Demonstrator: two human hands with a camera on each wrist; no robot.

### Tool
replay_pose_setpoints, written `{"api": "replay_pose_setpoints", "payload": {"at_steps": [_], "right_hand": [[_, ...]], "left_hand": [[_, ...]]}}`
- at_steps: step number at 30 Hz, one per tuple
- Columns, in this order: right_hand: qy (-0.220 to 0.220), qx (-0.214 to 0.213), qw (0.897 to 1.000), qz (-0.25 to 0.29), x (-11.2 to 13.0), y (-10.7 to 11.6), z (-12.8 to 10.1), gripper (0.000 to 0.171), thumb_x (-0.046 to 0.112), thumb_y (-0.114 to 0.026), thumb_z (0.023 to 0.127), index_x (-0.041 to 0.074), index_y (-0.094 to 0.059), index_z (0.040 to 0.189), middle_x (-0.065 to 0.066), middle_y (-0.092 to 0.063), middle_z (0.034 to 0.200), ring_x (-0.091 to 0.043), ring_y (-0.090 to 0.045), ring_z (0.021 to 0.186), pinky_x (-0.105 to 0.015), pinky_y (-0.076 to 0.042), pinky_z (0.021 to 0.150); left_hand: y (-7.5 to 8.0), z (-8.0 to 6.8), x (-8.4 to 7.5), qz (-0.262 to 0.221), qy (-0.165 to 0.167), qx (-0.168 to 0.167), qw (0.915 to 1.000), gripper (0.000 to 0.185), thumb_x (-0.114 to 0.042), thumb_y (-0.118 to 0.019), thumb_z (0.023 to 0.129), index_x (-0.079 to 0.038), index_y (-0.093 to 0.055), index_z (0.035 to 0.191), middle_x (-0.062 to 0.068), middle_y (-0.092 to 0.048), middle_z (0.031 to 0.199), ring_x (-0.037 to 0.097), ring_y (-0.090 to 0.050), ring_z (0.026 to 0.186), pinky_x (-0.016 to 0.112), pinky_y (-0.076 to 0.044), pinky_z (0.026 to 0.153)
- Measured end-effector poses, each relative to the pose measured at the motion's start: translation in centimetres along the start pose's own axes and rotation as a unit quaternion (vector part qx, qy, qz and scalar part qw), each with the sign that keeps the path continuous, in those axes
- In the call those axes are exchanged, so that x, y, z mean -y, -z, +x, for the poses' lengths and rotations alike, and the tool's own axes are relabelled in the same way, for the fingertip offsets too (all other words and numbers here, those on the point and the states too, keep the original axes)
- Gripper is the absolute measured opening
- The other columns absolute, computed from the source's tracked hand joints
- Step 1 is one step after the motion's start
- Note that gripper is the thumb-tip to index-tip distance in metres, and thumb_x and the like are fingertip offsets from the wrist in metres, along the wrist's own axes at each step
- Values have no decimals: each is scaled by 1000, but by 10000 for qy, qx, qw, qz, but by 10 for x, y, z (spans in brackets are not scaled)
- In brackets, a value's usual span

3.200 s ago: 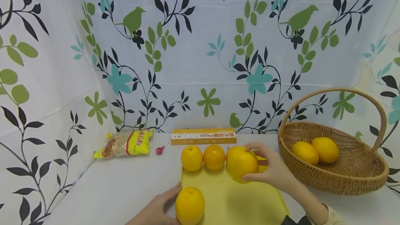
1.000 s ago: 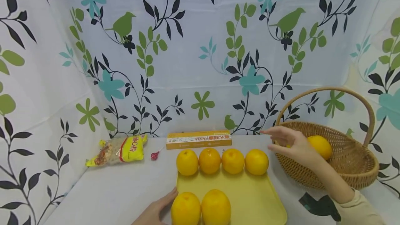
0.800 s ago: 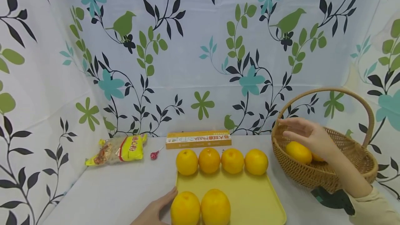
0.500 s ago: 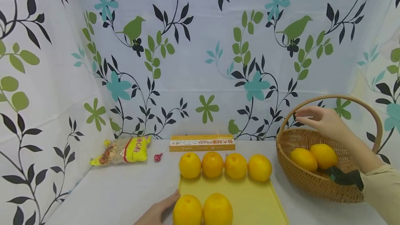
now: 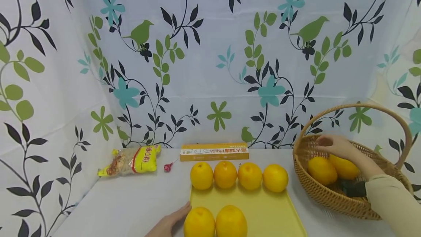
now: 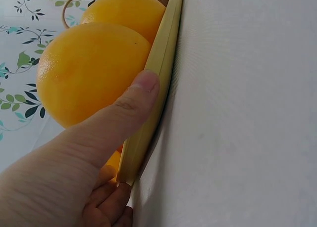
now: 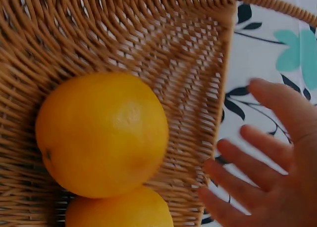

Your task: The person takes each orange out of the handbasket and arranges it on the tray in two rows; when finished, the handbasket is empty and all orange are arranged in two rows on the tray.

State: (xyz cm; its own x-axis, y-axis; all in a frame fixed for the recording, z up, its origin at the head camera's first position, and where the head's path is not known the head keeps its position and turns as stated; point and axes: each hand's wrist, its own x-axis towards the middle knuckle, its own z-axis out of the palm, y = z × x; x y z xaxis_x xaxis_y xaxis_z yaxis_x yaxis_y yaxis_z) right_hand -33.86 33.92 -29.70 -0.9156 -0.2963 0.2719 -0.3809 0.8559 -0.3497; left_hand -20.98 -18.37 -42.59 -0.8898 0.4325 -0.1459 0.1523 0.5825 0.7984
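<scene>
My right hand (image 5: 337,146) is lowered into the wicker basket (image 5: 342,207), fingers spread and relaxed, holding nothing. Two oranges lie inside: the nearer orange (image 5: 322,171) and, partly covered by my hand and wrist, another orange (image 5: 343,167). In the right wrist view a big orange (image 7: 101,135) sits to the side of my fingertips, apart from them. At the left, my left hand (image 5: 169,223) rests against the edge of the yellow tray (image 5: 263,207). Its straight thumb (image 6: 133,103) lies along the tray's rim beside a front orange (image 5: 198,223); a second front orange (image 5: 231,222) adjoins it.
Several oranges form a row along the tray's back edge, including a right-end orange (image 5: 275,177). Behind them stands a pasta box (image 5: 214,152). A red lollipop (image 5: 168,167) and a yellow food packet (image 5: 131,161) lie to the left. A patterned curtain (image 5: 197,65) encloses the table.
My right hand has set the orange it held down in the tray's front row, moved right, and dropped from above the basket into it. The left hand stays at the tray.
</scene>
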Motion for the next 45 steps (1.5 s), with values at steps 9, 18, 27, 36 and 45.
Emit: {"api": "replay_pose_setpoints", "payload": {"at_steps": [9,18,27,36,45], "right_hand": [[-638,1793,9809,-409,6,-19,-5,79,36,-65,57,-18,-34,104,-33,-40,98,-45,-36,88,-50,-33,70],[-927,1694,9788,-684,2,-24,-16,73,42,-70,45,-14,-46,86,-13,-49,74,-26,-46,66,-37,-41,57],[-700,1612,9811,-811,13,-23,-12,58,39,-71,43,-5,-47,72,-5,-44,63,-17,-41,55,-28,-37,46],[-446,1080,9930,157,13,-14,-3,67,35,-71,48,-3,-37,90,-12,-44,79,-20,-43,66,-28,-38,53],[-17,561,9971,516,19,9,-4,76,34,-70,51,0,-30,106,-23,-38,102,-28,-43,80,-34,-40,62]], "left_hand": [[3,1,-3,-244,104,-32,9996,68,-41,-62,60,-29,-31,119,-5,-26,124,23,-24,110,51,-21,84],[-3,3,2,-251,1,21,9997,69,-41,-63,59,-29,-31,119,-5,-24,125,22,-23,111,50,-21,84],[-3,0,1,-144,-135,65,9998,69,-41,-62,60,-27,-30,120,-3,-24,126,23,-23,111,49,-22,84],[-2,2,-4,-148,25,-11,9999,68,-41,-63,60,-29,-32,119,-5,-25,125,22,-24,110,50,-22,84],[-2,2,-1,-154,90,-9,9998,69,-41,-63,59,-28,-31,119,-5,-25,125,22,-24,110,51,-21,84]]}}
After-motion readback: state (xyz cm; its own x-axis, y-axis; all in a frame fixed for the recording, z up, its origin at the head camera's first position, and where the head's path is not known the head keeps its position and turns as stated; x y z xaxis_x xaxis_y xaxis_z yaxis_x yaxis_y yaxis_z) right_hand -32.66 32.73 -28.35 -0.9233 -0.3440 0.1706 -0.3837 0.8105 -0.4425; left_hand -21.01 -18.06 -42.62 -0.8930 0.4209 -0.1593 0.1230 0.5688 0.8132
